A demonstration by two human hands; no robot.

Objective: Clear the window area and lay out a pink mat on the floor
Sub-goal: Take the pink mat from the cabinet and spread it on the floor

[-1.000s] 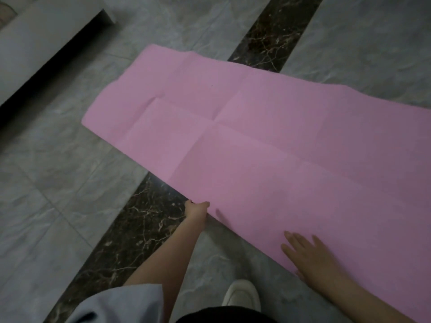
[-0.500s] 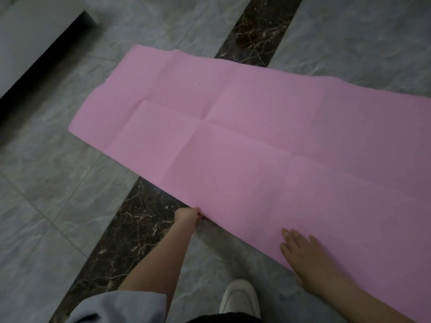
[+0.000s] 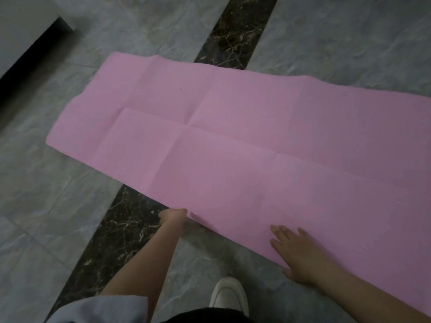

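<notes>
Head view: the pink mat [image 3: 245,159] is lying unrolled on the grey marble floor [image 3: 46,217], running from the upper left toward the right, where it is passing out of view past the picture's right border. Its far left end is sitting squared off on grey tile, with bare floor lying open beyond it toward the upper left. Fold creases are crossing the mat lengthwise and crosswise, and the far long edge is rippling slightly near the upper left corner. A dark veined marble strip [image 3: 121,231] is running diagonally under the mat, showing above its far edge and again below its near edge. The left hand [image 3: 173,215] is gripping the near long edge of the mat, fingers curled round the edge where the dark strip is emerging; that edge is lifting slightly off the floor beside the hand. The right hand [image 3: 300,252] is lying flat on the mat surface just inside the same near edge, fingers straight and spread, pressing down and grasping nothing. The two hands are working well apart along that edge. A white shoe [image 3: 228,294] is standing on grey tile between the forearms, just clear of the mat's near edge. A pale sleeve [image 3: 100,308] is covering the left upper arm at the bottom. At the upper left a white furniture base [image 3: 30,26] with a dark shadow gap beneath it is bordering the open floor, well apart from the mat's end.
</notes>
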